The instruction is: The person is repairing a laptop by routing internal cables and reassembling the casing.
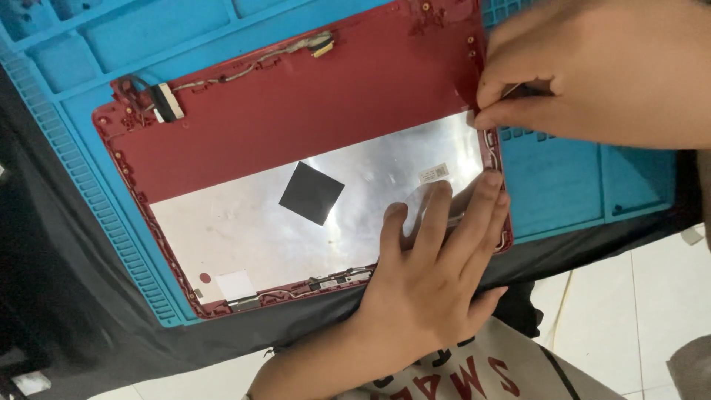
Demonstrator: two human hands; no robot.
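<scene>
head view: red laptop lid [311,111] apparently pinched under right grip [492,100].

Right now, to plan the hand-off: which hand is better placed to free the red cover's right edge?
Right: the right hand pinches at that edge of the red cover with its fingers; the left hand lies flat on the silver sheet.

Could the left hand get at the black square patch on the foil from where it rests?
Probably yes. The left hand lies flat on the foil sheet, and the black square patch sits just beside its fingertips, with nothing between them.
</scene>
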